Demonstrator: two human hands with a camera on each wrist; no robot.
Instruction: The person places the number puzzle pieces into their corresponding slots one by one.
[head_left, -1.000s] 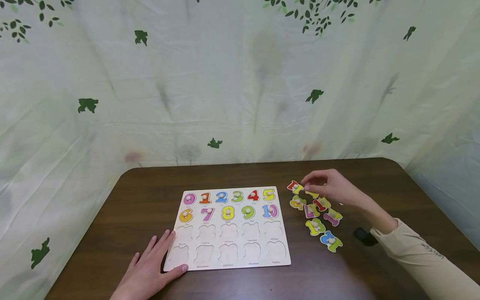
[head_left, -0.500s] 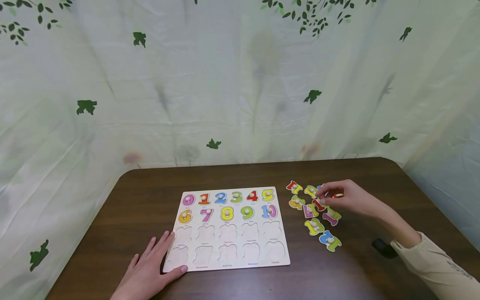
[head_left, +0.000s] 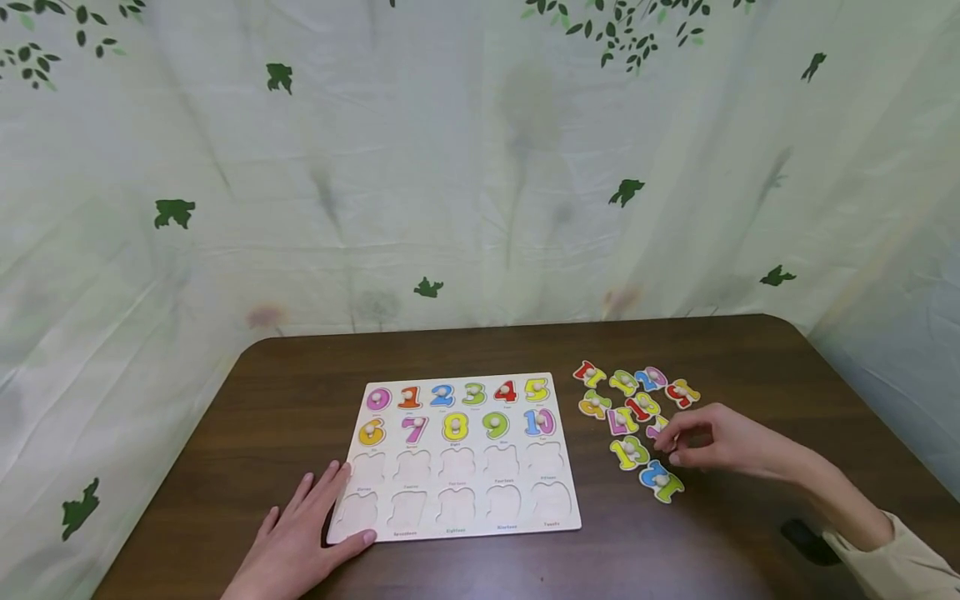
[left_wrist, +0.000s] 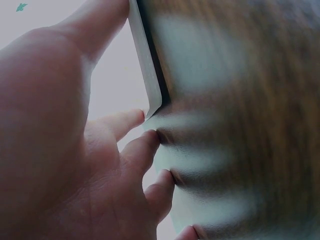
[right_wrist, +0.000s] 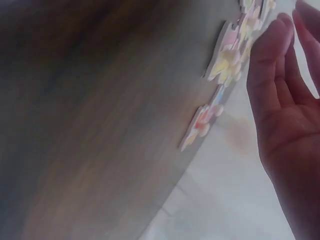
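Observation:
A white number puzzle board (head_left: 517,465) lies on the table, its upper two rows filled with knobbed numbers 0 to 10. Its lower two rows are bare recesses. My left hand (head_left: 296,533) rests at the board's lower left corner, fingers spread along the left edge and thumb on the front edge. In the left wrist view the fingertips (left_wrist: 150,137) meet the table beside the board. My right hand (head_left: 738,442) hovers over a pink-and-yellow number piece (head_left: 656,427), which it partly hides. Its fingers are bent loosely, and no piece shows between them in the right wrist view.
Several loose number pieces lie right of the board, including a blue-and-green one (head_left: 662,482), a yellow-and-green one (head_left: 629,453) and a red-and-orange one (head_left: 682,393). A dark object (head_left: 810,542) is by the right sleeve. A leaf-patterned curtain (head_left: 480,167) hangs behind the table.
My right hand has moved from the far end of the loose pieces toward the near right, uncovering the blue-and-pink and red-and-orange pieces. The left hand and board have stayed put.

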